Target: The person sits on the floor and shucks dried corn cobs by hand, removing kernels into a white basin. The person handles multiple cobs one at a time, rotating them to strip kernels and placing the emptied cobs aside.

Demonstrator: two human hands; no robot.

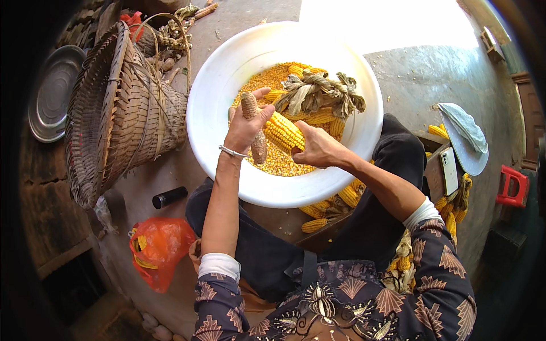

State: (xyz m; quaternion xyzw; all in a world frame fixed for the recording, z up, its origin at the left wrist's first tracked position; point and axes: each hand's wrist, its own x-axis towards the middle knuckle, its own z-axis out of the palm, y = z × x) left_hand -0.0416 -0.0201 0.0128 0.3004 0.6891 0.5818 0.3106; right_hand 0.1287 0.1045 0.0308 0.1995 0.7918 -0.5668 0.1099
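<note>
My left hand (pixel 246 124) grips a bare corncob (pixel 258 149), which sticks out above and below the thumb. In my right hand (pixel 319 145) is a yellow ear of corn (pixel 282 131), held by its near end. The ear's other end meets the cob and my left thumb. Both hands are over a large white plastic basin (pixel 200 102), where loose corn kernels (pixel 283 167) cover the bottom. Toward the basin's right side lies a bundle of corn ears with twisted dry husks (pixel 318 91).
A woven bamboo basket (pixel 145 111) lies tipped at left, near a round metal lid (pixel 57 93). A black cylinder (pixel 169 197) and red plastic bag (pixel 164 247) are on the floor. At right are a smartphone (pixel 448 170), more corn ears (pixel 452 219) and a red stool (pixel 512 186).
</note>
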